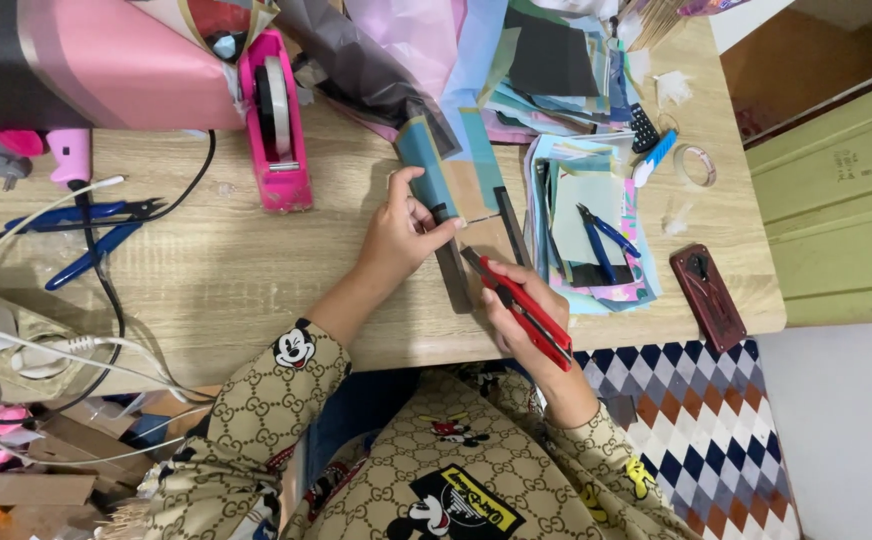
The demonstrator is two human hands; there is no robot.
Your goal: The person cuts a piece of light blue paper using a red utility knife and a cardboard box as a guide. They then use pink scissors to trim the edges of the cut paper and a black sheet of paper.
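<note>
My left hand (401, 232) presses a dark metal ruler (450, 262) flat on a brown sheet of paper (476, 215) on the wooden table (206, 270). A teal paper strip (424, 150) lies under the ruler's far end. My right hand (518, 312) grips a red utility knife (524, 305), its blade tip resting at the ruler's right edge on the brown paper. A second dark strip (511, 222) lies just right of the cut line.
A pink tape dispenser (278, 120) stands left of my hands. Blue pliers (86, 232) and cables lie far left. Stacked coloured papers (566, 90), blue snips (601, 235), a tape roll (696, 165) and a dark red phone (708, 296) sit right, near the table edge.
</note>
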